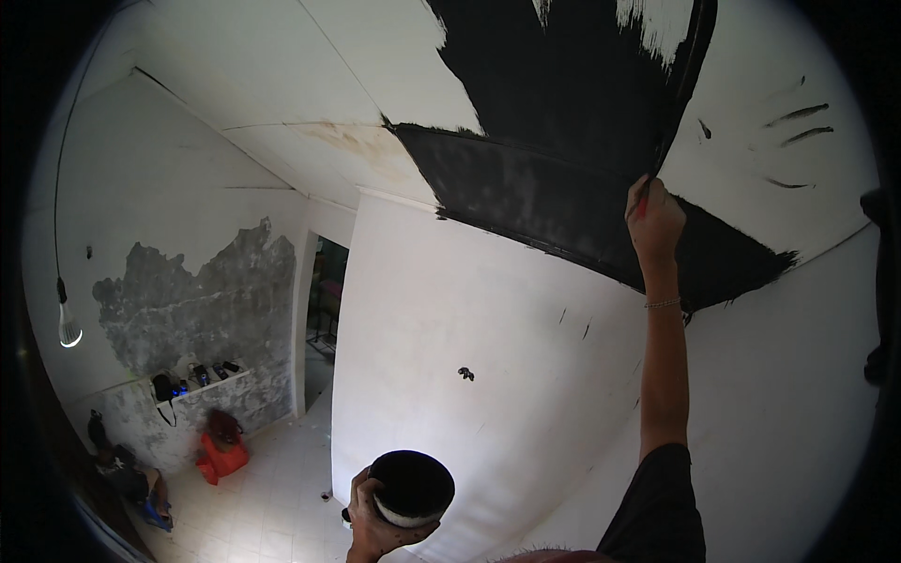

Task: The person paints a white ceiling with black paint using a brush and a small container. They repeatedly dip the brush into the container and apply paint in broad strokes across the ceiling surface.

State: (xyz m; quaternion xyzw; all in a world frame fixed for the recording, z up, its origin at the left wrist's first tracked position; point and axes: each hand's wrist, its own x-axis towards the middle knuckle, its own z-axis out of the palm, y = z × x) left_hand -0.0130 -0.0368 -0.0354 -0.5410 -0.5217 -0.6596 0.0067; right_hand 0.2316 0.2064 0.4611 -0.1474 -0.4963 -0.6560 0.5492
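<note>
Your right hand [656,221], nearer the black ceiling paint [540,183], wraps what looks like a red handle [643,207], its long axis unclear, while your left hand [377,528] clasps the paint tub [413,486] at about half-past seven from there.

Cannot see most of the red handle [643,208], covered by the right hand [657,223], nor pick out any tool head against the black paint [554,178]. Cannot judge the level inside the pot [410,488], too dark to read, nor see the part of the left hand [374,530] behind it. Lose the black paint at the top edge. Cannot identify the small things [200,375] on the shelf [232,377], or the dark shape [880,291] cut by the right rim. Barely make out a person [131,477] at lower left, small and dim.
</note>
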